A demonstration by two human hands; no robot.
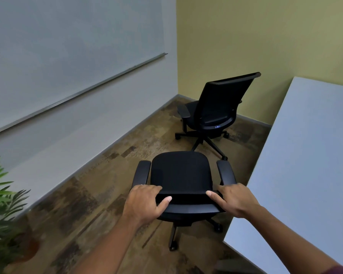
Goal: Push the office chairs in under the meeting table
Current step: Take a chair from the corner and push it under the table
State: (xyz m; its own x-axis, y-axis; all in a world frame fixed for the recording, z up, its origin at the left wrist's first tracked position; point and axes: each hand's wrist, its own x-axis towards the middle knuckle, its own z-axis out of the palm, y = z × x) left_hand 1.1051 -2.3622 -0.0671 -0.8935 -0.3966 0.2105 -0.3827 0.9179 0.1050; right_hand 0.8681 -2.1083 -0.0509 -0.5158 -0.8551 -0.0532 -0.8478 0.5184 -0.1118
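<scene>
A black office chair stands right below me, seat pointing away, beside the left edge of the white meeting table. My left hand and my right hand both grip the top of its backrest, thumbs on the near side. A second black office chair stands farther off near the room's corner, its back turned toward the table, apart from it.
A whiteboard with a metal ledge covers the left wall. A green potted plant sits at the lower left. The yellow wall closes the far end. Patterned carpet floor runs between wall and table.
</scene>
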